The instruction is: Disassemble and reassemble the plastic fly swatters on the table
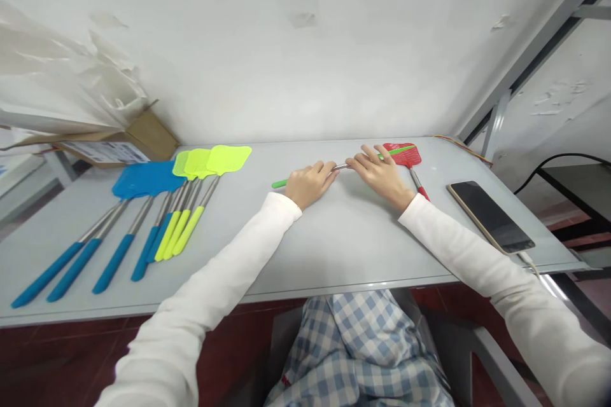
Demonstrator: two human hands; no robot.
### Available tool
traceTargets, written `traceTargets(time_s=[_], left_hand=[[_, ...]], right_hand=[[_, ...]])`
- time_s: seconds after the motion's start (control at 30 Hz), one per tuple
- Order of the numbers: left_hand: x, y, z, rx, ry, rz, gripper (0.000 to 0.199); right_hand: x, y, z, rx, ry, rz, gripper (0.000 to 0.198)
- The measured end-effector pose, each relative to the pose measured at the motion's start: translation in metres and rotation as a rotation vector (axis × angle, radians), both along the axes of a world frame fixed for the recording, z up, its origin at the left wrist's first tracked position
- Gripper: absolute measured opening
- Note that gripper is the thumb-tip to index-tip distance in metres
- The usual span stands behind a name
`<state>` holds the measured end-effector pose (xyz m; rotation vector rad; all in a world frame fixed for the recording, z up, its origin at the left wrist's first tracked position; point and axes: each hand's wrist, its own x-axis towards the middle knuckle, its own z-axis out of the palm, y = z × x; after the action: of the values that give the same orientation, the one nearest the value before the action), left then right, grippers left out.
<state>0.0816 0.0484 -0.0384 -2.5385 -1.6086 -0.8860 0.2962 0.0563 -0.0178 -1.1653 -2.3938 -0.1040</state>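
Observation:
Both my hands hold one green fly swatter [279,184] with a metal shaft, raised sideways over the table. My left hand [310,183] wraps around its green handle, whose end sticks out to the left. My right hand [377,173] closes around the shaft near the green head, which is seen edge-on and points right. A short stretch of shaft shows between the hands. Just behind and right of my right hand lies a red fly swatter [402,154], partly covered by that hand.
Several blue fly swatters [143,179] and yellow fly swatters [228,159] lie overlapping on the left of the grey table [305,241]. A cardboard box [143,133] stands at the back left. At right lies a phone [491,216] with a white cable. A white wall closes the back.

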Motion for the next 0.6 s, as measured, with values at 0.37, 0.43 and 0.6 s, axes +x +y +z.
traceTargets(time_s=[0.37,0.43,0.6], left_hand=[[-0.027,0.010,0.023,-0.033,-0.008,0.078,0.033],[-0.040,0.014,0.028,-0.010,0.035,0.099,0.034],[-0.061,0.024,0.030,0.060,0.163,0.120,0.042]], right_hand=[[0.038,0.019,0.021,0.032,0.136,-0.179,0.030],[0.052,0.022,0.026,0.064,0.112,-0.236,0.033],[0.063,0.031,0.021,0.139,0.022,-0.282,0.035]])
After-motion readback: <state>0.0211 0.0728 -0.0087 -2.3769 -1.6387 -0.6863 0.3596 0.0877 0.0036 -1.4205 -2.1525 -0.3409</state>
